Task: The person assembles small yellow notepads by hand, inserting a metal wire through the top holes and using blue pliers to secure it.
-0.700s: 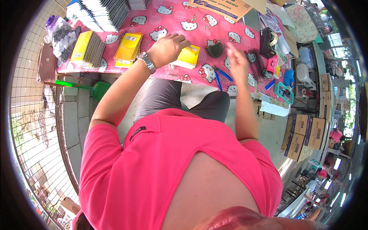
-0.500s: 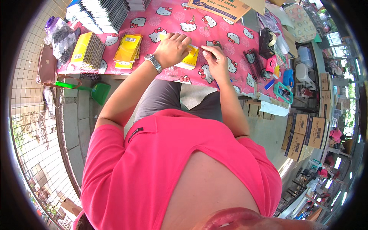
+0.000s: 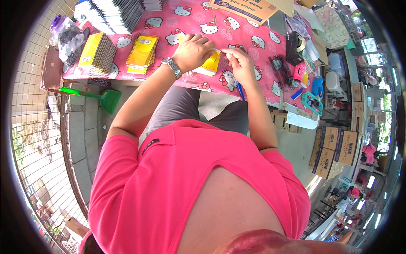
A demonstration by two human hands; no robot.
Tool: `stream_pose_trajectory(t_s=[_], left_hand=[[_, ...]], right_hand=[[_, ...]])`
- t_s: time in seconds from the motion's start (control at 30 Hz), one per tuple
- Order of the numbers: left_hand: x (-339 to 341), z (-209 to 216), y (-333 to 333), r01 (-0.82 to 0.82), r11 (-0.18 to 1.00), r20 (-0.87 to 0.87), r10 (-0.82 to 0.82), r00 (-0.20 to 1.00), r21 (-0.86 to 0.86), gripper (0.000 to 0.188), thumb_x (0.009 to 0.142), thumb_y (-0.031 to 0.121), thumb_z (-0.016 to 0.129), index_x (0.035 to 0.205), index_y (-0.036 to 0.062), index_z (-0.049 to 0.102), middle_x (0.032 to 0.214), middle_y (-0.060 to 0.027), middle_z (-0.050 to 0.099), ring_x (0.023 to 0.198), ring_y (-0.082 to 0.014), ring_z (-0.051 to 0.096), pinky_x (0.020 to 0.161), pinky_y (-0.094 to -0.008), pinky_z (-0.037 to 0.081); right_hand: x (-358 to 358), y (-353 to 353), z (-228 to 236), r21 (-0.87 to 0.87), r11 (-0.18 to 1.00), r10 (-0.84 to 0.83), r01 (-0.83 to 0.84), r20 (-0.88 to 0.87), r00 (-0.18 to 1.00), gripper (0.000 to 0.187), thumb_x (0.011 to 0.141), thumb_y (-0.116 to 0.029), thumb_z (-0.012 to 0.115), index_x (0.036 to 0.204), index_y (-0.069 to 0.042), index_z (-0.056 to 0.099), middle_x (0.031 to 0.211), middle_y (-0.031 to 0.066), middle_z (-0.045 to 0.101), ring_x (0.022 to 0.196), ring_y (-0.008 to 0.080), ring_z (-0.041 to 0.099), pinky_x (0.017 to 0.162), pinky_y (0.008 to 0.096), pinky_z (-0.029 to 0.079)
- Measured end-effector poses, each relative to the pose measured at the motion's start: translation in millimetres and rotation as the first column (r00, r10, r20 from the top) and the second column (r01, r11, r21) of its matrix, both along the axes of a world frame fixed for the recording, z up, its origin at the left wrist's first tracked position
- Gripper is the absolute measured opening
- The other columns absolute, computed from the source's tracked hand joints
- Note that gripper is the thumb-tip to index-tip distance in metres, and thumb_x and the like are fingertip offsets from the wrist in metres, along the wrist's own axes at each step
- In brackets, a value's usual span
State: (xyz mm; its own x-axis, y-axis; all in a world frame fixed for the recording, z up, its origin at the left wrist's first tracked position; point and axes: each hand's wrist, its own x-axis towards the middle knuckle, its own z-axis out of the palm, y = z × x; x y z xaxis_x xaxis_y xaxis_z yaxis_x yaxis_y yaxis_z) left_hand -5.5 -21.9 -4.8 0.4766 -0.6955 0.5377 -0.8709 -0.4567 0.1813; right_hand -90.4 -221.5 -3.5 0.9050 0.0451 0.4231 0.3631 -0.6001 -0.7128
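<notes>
A small yellow notebook lies on the table in front of me, partly hidden beneath my left hand. My left hand, with a metal watch at the wrist, rests across it, fingers bent and closed over it. At the notebook's upper right corner, my right hand has thumb and forefinger pinched together. Whatever the pinch holds is too small to make out. A slim blue object shows beside my right wrist. To the left sit a short pile of yellow notebooks and a taller stack of spiral-bound yellow notebooks.
Large stacks of spiral notebooks stand at the back left of the pink patterned tablecloth. A cardboard box is at the back. Rightward are dark spiral coils, a tape dispenser and a teal basket.
My right hand has shifted slightly, its fingers still pinched at the notebook's corner. The slim blue object by the right wrist now shows. My left hand stays on the notebook.
</notes>
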Motion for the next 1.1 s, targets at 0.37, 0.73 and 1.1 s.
stream_pose_trajectory(t_s=[0.37, 0.73, 1.1], left_hand=[[-12, 4, -15, -0.033, 0.996, -0.026, 0.036, 0.999, 0.077, 0.026, 0.088, 0.023, 0.062, 0.108, 0.0105, 0.052, 0.097, -0.0070, 0.063, 0.100, -0.0271, 0.060, 0.099, -0.0486, 0.037], [-4, -3, -5, 0.099, 0.992, -0.073, -0.093, 0.993, 0.083, 0.025, 0.090, 0.023, 0.061, 0.112, 0.0122, 0.056, 0.100, -0.0053, 0.063, 0.103, -0.0253, 0.059, 0.105, -0.0499, 0.034], [3, -10, 16, -0.067, 0.991, -0.216, 0.090, 0.972, 0.114, 0.039, 0.079, 0.044, 0.072, 0.108, 0.0192, 0.065, 0.111, -0.0013, 0.059, 0.112, -0.0250, 0.052, 0.092, -0.0610, 0.037]], right_hand=[[-7, 8, 26, 0.018, 0.991, -0.122, 0.134, -0.313, 0.942, 0.030, 0.088, -0.013, 0.067, 0.113, -0.003, 0.053, 0.095, 0.0186, 0.063, 0.082, 0.0342, 0.066, 0.070, 0.0390, 0.052], [44, -42, -17, 0.151, 0.969, -0.134, 0.195, -0.340, 0.931, 0.029, 0.096, -0.023, 0.058, 0.118, -0.005, 0.052, 0.097, 0.0192, 0.068, 0.093, 0.0293, 0.068, 0.071, 0.0384, 0.054], [29, -35, 2, 0.815, 0.567, 0.586, -0.115, -0.302, 0.752, 0.034, 0.081, -0.016, 0.064, 0.114, -0.007, 0.063, 0.112, 0.0082, 0.067, 0.113, 0.0204, 0.059, 0.101, 0.0342, 0.039]])
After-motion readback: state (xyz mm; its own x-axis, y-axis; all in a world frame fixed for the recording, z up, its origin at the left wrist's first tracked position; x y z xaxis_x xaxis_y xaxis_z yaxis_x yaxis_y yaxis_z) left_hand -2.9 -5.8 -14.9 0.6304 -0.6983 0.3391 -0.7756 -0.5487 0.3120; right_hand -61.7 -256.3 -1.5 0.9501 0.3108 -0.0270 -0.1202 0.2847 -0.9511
